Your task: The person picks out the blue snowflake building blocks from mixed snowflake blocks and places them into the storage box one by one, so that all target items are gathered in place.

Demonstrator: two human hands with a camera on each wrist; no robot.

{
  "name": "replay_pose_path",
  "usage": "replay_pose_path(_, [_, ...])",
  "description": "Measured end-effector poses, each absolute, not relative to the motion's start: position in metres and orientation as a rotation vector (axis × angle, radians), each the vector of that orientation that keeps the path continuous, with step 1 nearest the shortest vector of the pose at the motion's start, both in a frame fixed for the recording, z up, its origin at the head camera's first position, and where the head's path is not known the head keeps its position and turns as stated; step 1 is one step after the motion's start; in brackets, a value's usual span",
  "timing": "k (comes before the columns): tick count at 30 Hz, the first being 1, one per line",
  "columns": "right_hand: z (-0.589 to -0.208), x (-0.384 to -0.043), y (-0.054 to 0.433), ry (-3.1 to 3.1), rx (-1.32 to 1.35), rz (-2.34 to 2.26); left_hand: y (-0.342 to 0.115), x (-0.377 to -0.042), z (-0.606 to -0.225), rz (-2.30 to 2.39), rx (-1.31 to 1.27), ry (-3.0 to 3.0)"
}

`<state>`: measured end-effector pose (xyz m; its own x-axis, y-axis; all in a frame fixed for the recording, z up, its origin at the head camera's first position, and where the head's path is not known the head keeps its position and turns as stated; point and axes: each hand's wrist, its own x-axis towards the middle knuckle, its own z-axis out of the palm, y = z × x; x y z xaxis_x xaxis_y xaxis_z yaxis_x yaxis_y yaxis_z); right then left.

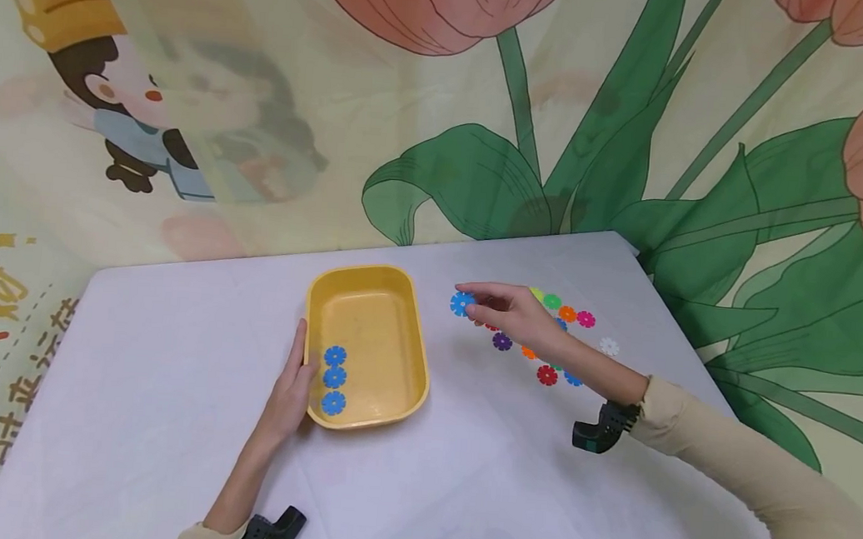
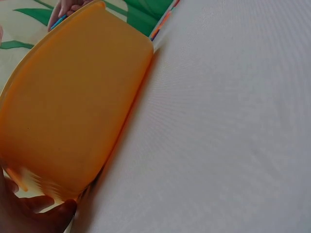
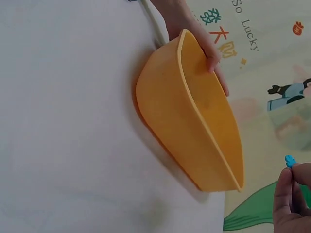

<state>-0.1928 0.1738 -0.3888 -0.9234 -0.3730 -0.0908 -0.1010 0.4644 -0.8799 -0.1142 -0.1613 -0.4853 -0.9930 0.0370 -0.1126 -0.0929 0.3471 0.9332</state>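
Note:
A yellow plastic tray (image 1: 370,324) stands on the white table, with three blue notched discs (image 1: 335,377) in a column along its left side. My left hand (image 1: 291,395) grips the tray's left wall, thumb hooked over the rim (image 3: 212,63) and fingers along the outside. To the right of the tray, my right hand (image 1: 507,310) pinches another blue notched disc (image 1: 462,304) between thumb and fingertips, raised above the table. In the right wrist view that disc (image 3: 290,160) shows nearly edge-on. The left wrist view shows mainly the tray's outer wall (image 2: 77,102).
Several loose notched discs lie right of the tray, partly under my right forearm: purple (image 1: 502,341), red (image 1: 547,375), pink (image 1: 586,319), white (image 1: 609,346) and other colours. A printed cloth with tulips (image 1: 468,172) hangs behind the table (image 1: 170,351).

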Motion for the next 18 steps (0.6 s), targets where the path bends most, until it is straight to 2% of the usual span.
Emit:
replay_pose_path(11, [-0.389, -0.206, 0.124, 2.356, -0.471, -1.345, -0.162, -0.114, -0.482, 1.730, -0.043, 2.480])
replay_pose_path(18, [-0.395, -0.220, 0.086, 2.364, -0.624, -1.190, -0.163, -0.115, -0.484, 1.723, -0.040, 2.485])
